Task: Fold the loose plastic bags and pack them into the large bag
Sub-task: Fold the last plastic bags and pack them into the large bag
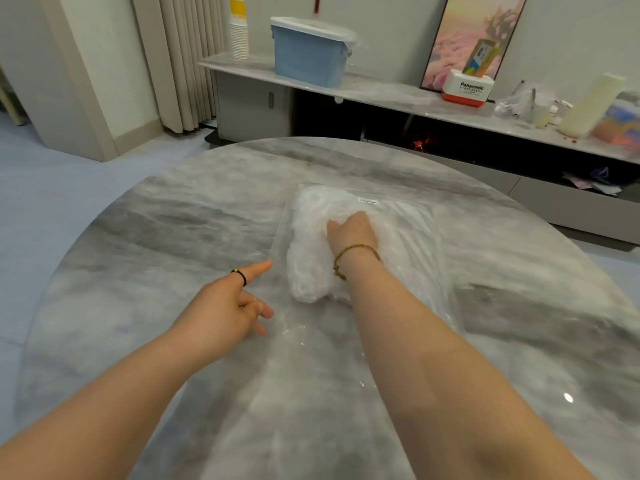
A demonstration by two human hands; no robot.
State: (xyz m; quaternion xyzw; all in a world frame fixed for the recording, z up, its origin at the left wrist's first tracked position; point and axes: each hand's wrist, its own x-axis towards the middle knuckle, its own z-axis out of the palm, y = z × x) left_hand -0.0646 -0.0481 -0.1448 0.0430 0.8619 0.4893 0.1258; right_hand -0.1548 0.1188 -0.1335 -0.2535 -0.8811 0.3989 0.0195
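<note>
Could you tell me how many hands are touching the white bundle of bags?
1: the right hand, pressed into the top of the bundle; the left hand is apart, on its left.

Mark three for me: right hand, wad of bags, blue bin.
right hand [351, 230]: head view, back of the hand.
wad [306, 271]: head view, near left bulge.
blue bin [308, 60]: head view, front wall.

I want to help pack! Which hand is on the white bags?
The right hand, the one with the gold bracelet, rests on the white bags. The left hand, wearing a black ring, only points beside them.
</note>
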